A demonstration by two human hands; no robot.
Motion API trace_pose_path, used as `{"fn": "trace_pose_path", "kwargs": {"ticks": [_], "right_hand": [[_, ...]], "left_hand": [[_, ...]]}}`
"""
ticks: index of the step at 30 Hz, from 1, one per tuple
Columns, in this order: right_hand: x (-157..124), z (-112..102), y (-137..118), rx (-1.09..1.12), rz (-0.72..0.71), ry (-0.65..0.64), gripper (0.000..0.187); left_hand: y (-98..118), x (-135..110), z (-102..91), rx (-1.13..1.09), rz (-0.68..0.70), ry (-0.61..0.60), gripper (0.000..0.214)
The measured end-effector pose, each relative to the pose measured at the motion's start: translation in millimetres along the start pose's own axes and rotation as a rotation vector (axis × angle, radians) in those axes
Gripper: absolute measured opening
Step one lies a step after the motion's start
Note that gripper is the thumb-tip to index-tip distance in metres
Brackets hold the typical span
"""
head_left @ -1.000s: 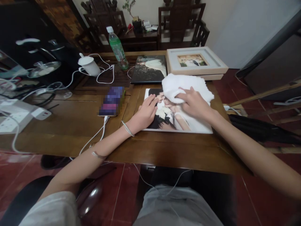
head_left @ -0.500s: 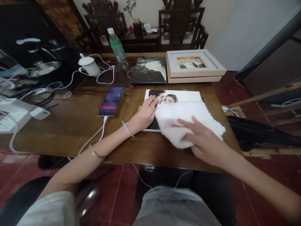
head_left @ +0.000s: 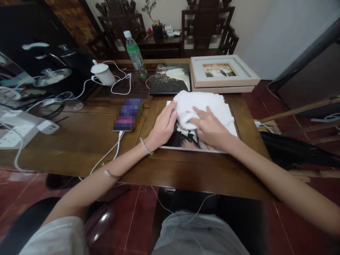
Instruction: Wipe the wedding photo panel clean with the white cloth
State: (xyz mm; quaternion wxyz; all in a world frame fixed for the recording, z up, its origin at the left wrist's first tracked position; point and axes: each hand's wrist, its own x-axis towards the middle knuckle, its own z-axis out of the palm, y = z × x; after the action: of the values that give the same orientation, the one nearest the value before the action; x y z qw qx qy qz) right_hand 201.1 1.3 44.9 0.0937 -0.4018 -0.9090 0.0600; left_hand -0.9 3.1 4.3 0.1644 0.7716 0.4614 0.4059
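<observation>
A photo panel (head_left: 183,141) with a picture of a couple lies flat on the wooden table (head_left: 170,166). My left hand (head_left: 165,124) rests along its left edge with the fingers stretched out, holding nothing. A fluffy white cloth (head_left: 207,100) covers the upper part of the panel. On top of the cloth is my right hand (head_left: 214,128), gripping it with some fingers spread over the fabric and others tucked into a fold. The faces in the picture are hidden beneath the cloth.
Behind the panel are a dark photo panel (head_left: 171,79) and stacked framed pictures (head_left: 198,83). To the left lie a blurred-out phone (head_left: 127,115) on a white cable, a green bottle (head_left: 136,58), a lidded white cup (head_left: 104,73) and a power strip (head_left: 16,129).
My right hand has moved the cloth away from me and slightly left, over the top of the panel. The panel's lower part has come into view. My left hand stays at the left edge.
</observation>
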Motion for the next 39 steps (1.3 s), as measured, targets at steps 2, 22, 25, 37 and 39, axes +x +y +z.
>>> {"fn": "trace_pose_path", "kwargs": {"ticks": [2,22,25,37,39], "right_hand": [[-16.4,1.0,-20.0,0.027,-0.117,-0.073,0.051],[-21.6,-11.9,46.5,0.095,0.162,0.214,0.049],[17.3,-10.4,30.3,0.317,0.166,0.205,0.042],[37.8,-16.5,30.7,0.357,0.046,0.114,0.039],[14.6,-19.9,56.7,0.24,0.081,0.171,0.041]], "left_hand": [[2.1,1.2,-1.1,-0.085,-0.033,0.087,0.055],[-0.4,-6.2,5.4,0.191,-0.006,-0.271,0.046],[-0.5,-5.6,4.7,0.185,0.006,-0.264,0.045],[0.8,-5.5,3.7,0.182,0.026,-0.26,0.042],[0.4,-6.6,4.6,0.189,0.005,-0.264,0.045]]}}
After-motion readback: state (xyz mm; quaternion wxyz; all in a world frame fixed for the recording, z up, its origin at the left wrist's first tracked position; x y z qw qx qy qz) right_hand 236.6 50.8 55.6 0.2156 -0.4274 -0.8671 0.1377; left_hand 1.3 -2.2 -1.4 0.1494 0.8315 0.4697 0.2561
